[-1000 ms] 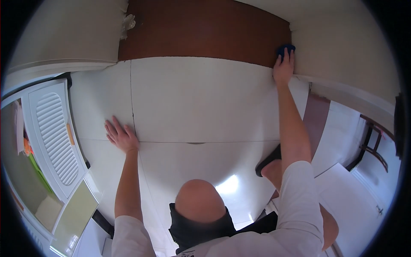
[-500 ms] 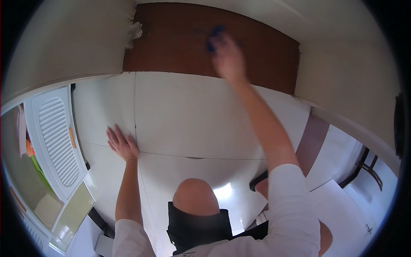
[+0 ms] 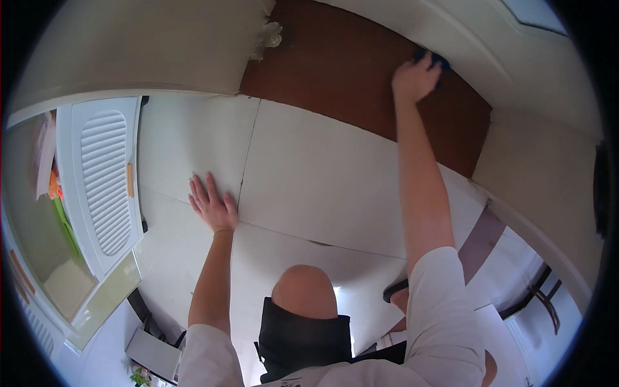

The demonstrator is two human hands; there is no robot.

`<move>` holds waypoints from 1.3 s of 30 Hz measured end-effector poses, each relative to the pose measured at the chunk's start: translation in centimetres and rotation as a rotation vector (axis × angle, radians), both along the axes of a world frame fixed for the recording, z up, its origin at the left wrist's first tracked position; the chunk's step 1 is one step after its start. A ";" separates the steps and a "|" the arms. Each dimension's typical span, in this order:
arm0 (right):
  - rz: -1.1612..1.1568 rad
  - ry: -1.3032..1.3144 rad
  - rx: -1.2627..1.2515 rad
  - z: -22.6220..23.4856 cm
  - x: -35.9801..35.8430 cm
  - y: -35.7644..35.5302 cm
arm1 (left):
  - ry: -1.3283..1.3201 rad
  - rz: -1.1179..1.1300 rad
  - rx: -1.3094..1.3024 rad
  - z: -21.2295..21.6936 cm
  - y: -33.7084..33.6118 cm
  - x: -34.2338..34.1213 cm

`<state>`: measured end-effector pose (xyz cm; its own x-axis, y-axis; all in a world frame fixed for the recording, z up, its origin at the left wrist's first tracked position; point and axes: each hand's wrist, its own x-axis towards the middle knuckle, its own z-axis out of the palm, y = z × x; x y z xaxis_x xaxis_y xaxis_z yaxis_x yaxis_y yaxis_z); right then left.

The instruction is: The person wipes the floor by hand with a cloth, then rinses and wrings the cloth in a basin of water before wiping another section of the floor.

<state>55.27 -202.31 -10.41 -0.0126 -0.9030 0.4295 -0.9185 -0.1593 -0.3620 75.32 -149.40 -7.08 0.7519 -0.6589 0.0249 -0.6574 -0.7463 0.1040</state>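
My right hand (image 3: 416, 79) is closed on a dark blue cloth (image 3: 441, 63), pressed against the reddish-brown floor strip (image 3: 335, 71) near its far edge. Part of the cloth is hidden under the fingers. To the left, my left hand (image 3: 213, 204) rests flat on the pale floor tiles (image 3: 316, 174), fingers spread, holding nothing. A seam between tiles runs just beside it.
Beyond the brown strip stands a pale door (image 3: 464, 39). Walls (image 3: 161, 51) flank the strip, with a whitish lump (image 3: 271, 35) at its left end. A white cabinet with a slatted door (image 3: 106, 187) stands left. My bent knee (image 3: 304, 291) is close below.
My right hand has slid the cloth rightward along the brown strip to its far edge. My left hand stays flat on the tiles. The view has turned a little.
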 end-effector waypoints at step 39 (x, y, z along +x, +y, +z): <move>0.362 -0.223 0.082 1.8 -10.9 19.1 | 0.038 0.040 -0.001 0.4 0.8 0.5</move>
<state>44.38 -183.16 -8.58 0.2269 -0.8973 0.3787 -0.7064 -0.4193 -0.5702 75.85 -148.57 -6.66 0.7781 -0.6281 -0.0035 -0.6225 -0.7719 0.1291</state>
